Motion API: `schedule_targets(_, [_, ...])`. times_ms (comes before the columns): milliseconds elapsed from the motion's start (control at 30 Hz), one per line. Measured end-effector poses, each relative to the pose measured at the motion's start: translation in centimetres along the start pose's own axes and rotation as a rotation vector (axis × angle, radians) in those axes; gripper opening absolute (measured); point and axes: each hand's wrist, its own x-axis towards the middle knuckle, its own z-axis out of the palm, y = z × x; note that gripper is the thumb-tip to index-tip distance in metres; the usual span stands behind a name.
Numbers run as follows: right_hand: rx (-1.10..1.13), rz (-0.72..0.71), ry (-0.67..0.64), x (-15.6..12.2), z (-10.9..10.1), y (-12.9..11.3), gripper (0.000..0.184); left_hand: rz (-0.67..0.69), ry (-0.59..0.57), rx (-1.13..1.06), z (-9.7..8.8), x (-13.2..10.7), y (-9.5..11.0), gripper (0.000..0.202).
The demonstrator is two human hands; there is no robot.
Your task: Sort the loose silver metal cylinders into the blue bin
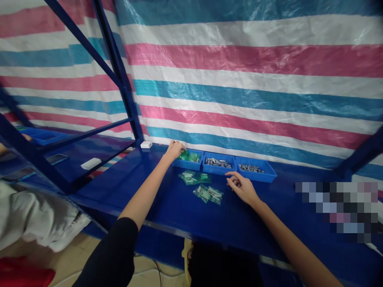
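Green bags (pixel 214 195) below mid-frame could slide if the right hand (pixel 243 189), relaxed and seemingly empty, brushes them — I cannot tell what the left hand (pixel 175 150) grips.

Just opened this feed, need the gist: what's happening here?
Someone is working bare-handed at a blue table. The left hand is at the left blue plastic tray of green plastic bags; whether it holds one is unclear. The right hand, loosely open, is near the middle blue plastic tray of grey metal parts. Translucent green packets of metal pieces lie before the trays.
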Motion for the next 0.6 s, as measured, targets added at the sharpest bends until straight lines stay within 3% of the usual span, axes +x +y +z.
schedule_targets(100, [-0.089,-0.02,-0.035,0.1,0.1,-0.1,0.026,-0.04,-0.012,-0.08,-0.7,-1.1,0.9,0.029])
schedule_targets(267, [-0.179,-0.111,-0.139,-0.2,0.0,-0.6,0.03,0.042,0.208,-0.131,-0.9,-5.6,3.4,0.039])
schedule_targets(400, [-0.165,-0.116,-0.168,-0.6,0.1,-0.7,0.037,0.019,0.169,-0.137,0.0,-8.4,4.1,0.045])
schedule_targets(600, [-0.139,-0.145,-0.177,-0.6,0.4,-0.6,0.037,-0.069,0.111,-0.09,0.1,-6.7,2.8,0.051])
